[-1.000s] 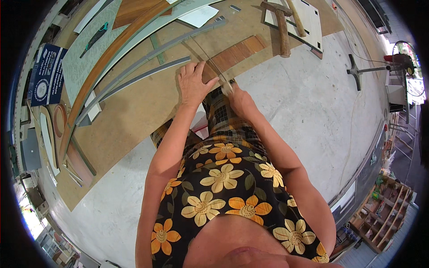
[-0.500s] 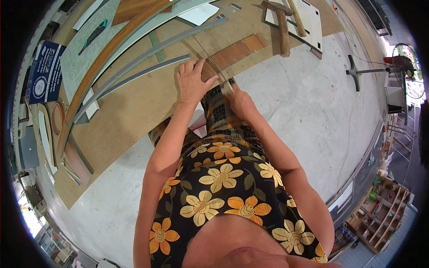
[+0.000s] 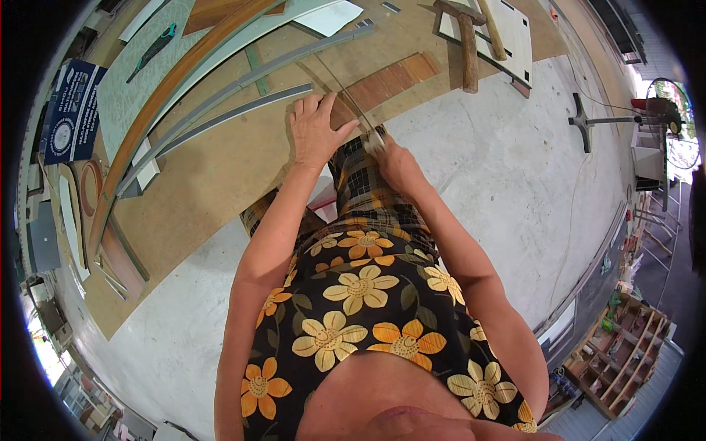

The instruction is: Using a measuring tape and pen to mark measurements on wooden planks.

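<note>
While steadying wood (image 3: 397, 79) near the edge of the sheet (image 3: 195, 184) with loosely spread left hand (image 3: 315, 136), and clenching the blade (image 3: 343, 85) by its handle (image 3: 373, 140) in right hand (image 3: 401, 167), could nick left thumb (image 3: 348, 131) by skidding sideways.

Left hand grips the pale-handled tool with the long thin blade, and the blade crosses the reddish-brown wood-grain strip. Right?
Wrong hand: in the head view, the right hand grips the pale-handled tool with the long thin blade. The blade does cross the reddish-brown wood-grain strip.
</note>
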{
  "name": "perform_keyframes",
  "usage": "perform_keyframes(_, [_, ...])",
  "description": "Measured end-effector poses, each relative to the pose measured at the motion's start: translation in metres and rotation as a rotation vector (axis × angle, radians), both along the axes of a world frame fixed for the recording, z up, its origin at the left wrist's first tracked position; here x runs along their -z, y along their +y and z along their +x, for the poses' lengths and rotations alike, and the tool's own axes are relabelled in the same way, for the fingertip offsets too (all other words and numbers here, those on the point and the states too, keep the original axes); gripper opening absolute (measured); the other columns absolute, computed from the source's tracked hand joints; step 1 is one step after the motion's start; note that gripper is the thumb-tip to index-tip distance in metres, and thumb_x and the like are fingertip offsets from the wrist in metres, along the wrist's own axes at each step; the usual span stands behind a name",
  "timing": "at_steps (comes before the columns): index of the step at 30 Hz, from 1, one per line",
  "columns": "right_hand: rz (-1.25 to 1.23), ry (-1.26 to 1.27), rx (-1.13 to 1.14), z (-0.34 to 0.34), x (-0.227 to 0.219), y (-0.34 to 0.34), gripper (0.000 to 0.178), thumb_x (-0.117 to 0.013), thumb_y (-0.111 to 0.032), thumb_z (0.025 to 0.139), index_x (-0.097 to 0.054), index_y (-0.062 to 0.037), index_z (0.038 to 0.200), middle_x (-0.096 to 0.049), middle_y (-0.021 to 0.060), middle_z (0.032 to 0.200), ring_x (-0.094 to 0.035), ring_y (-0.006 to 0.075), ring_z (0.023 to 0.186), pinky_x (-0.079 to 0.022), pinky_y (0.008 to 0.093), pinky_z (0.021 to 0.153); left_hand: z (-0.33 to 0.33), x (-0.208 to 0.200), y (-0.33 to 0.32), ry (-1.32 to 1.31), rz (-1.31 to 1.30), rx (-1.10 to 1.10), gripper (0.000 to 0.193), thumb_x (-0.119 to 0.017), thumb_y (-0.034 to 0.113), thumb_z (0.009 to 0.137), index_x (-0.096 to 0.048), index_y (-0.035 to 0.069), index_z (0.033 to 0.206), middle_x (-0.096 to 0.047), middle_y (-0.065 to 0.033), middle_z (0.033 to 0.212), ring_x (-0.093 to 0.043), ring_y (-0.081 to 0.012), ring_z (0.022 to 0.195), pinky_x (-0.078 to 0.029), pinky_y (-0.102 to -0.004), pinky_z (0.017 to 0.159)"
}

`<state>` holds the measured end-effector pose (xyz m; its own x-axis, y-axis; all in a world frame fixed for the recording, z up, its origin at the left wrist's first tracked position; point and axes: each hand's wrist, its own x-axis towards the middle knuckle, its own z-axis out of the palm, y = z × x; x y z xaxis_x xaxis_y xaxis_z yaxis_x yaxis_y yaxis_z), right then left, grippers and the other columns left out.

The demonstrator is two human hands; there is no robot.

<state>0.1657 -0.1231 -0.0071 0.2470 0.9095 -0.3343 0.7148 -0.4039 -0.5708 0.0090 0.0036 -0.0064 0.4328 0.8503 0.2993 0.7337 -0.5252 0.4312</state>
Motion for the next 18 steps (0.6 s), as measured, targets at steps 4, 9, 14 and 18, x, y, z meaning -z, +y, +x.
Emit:
perform_keyframes(4, [0.049, 0.013, -0.024, -0.006, -0.007, 0.008, 0.027, -0.045, -0.022, 0.100, -0.049, 0.0021, 0.112, -0.065, 0.0337, 0.086, -0.062, 0.0527, 0.084, -0.050, 0.0583, 0.072, -0.003, 0.002, 0.000, 0.006, -0.016, -0.002, 0.068, -0.084, 0.047, 0.068, -0.064, 0.011, 0.124, -0.054, -0.0065, 0.115, -0.048, -0.0286, 0.112, -0.041, -0.0447, 0.094])
perform_keyframes(9, [-0.073, 0.078, 0.038, -0.002, -0.022, -0.045, 0.029, -0.043, -0.023, 0.102, -0.049, 0.0030, 0.113, -0.064, 0.0345, 0.088, -0.060, 0.0544, 0.085, -0.048, 0.0585, 0.074, -0.005, 0.004, 0.002, -0.016, -0.013, 0.000, 0.068, -0.084, 0.046, 0.068, -0.064, 0.011, 0.124, -0.054, -0.0063, 0.115, -0.048, -0.0288, 0.111, -0.040, -0.0444, 0.094])
perform_keyframes(14, [0.014, 0.063, 0.004, -0.003, -0.013, -0.006, 0.034, -0.048, -0.028, 0.100, -0.048, 0.0030, 0.114, -0.065, 0.0340, 0.087, -0.062, 0.0537, 0.089, -0.049, 0.0583, 0.075, -0.002, -0.002, 0.000, 0.003, -0.023, 0.004, 0.067, -0.083, 0.045, 0.069, -0.064, 0.012, 0.124, -0.054, -0.0061, 0.115, -0.048, -0.0289, 0.112, -0.041, -0.0448, 0.094])
perform_keyframes(18, [0.107, 0.025, -0.009, -0.002, 0.012, 0.009, 0.032, -0.047, -0.026, 0.099, -0.048, 0.0032, 0.113, -0.065, 0.0338, 0.087, -0.062, 0.0534, 0.088, -0.049, 0.0585, 0.076, 0.000, -0.004, -0.002, -0.009, -0.012, 0.004, 0.066, -0.083, 0.045, 0.070, -0.065, 0.009, 0.123, -0.056, -0.0074, 0.113, -0.050, -0.0291, 0.110, -0.041, -0.0434, 0.095])
